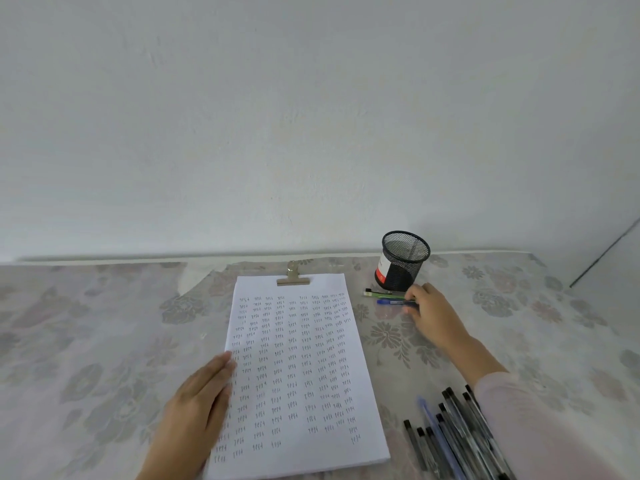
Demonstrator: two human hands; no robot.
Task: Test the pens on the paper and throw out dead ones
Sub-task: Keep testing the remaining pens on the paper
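Note:
A white sheet of paper (298,368), covered in rows of small pen marks, lies clipped to a board in the middle of the table. My left hand (201,400) rests flat on its left edge with straight fingers. Right of the paper's top lie a green pen (381,294) and a blue pen (391,302), side by side. My right hand (429,313) reaches to them, fingertips pinching the blue pen's right end. A pile of several dark pens (453,434) lies at the front right, partly under my right sleeve.
A black mesh pen cup (403,261) with a red and white label stands behind the two pens, near the wall. A metal clip (293,276) holds the paper's top. The table wears a floral cloth (104,341). A white wall rises behind.

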